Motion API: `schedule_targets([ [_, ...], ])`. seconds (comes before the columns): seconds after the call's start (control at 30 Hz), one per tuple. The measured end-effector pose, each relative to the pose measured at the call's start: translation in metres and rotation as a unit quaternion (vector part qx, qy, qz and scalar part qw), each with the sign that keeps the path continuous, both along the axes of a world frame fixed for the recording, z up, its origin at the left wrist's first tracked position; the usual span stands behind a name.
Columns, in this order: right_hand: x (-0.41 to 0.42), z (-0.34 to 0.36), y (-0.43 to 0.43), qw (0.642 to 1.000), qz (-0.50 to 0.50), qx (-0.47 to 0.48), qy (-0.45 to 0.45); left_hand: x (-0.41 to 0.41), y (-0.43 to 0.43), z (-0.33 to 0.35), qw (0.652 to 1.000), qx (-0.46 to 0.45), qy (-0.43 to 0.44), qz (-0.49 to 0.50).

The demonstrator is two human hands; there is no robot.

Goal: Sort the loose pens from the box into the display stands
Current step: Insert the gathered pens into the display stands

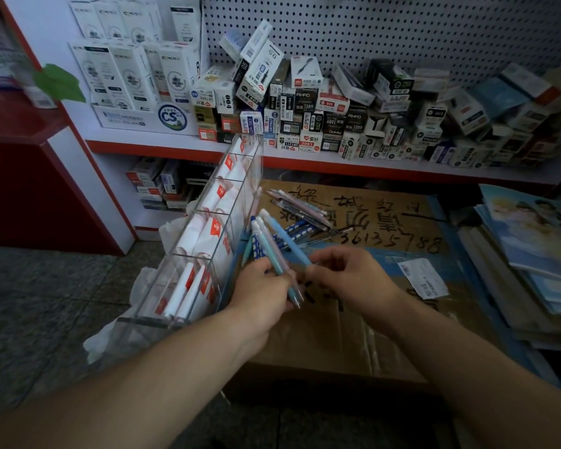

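Observation:
My left hand grips a small bundle of pastel pens, their caps pointing up and away. My right hand pinches a light blue pen that leans against that bundle. Both hands hover over a brown cardboard box with black writing on its flap. More loose pens lie on the box just beyond my hands. A clear acrylic display stand with several compartments stands to the left, holding white and red packets.
A red-edged shelf behind the box is piled with small pen boxes under a pegboard wall. Stacked notebooks lie at the right. A white label sits on the box. Grey tiled floor lies to the left.

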State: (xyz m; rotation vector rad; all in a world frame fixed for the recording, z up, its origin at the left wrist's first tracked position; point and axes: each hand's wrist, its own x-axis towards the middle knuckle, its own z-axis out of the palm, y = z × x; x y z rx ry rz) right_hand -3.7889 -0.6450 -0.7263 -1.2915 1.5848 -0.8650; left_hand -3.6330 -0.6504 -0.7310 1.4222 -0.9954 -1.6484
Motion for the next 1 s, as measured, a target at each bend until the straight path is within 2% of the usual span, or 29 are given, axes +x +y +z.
schedule_targets([
  [0.1,-0.003,0.001,0.016,0.998,0.055,0.003,0.027,-0.002,0.001,-0.001,1.000,0.013,0.024,0.006],
  [0.4,-0.007,-0.002,0.011,0.997,0.067,-0.023,0.037,-0.005,0.001,-0.002,0.998,0.016,0.066,0.017],
  [0.57,-0.010,0.004,0.001,0.993,0.113,0.012,0.042,0.000,-0.002,-0.007,0.999,0.018,0.042,0.015],
  [0.67,-0.019,0.007,-0.028,0.993,0.018,-0.037,0.113,0.000,-0.002,-0.007,1.000,-0.002,0.027,-0.001],
  [0.77,-0.032,0.003,-0.071,0.976,-0.086,-0.065,0.187,-0.003,-0.001,-0.006,1.000,-0.016,0.011,-0.015],
  [0.87,-0.039,-0.003,-0.102,0.964,-0.096,-0.049,0.242,-0.005,-0.002,-0.005,1.000,-0.026,-0.002,-0.017],
  [1.0,-0.041,-0.012,-0.122,0.968,-0.086,-0.011,0.235,-0.003,-0.003,-0.007,1.000,-0.014,-0.002,-0.024],
])
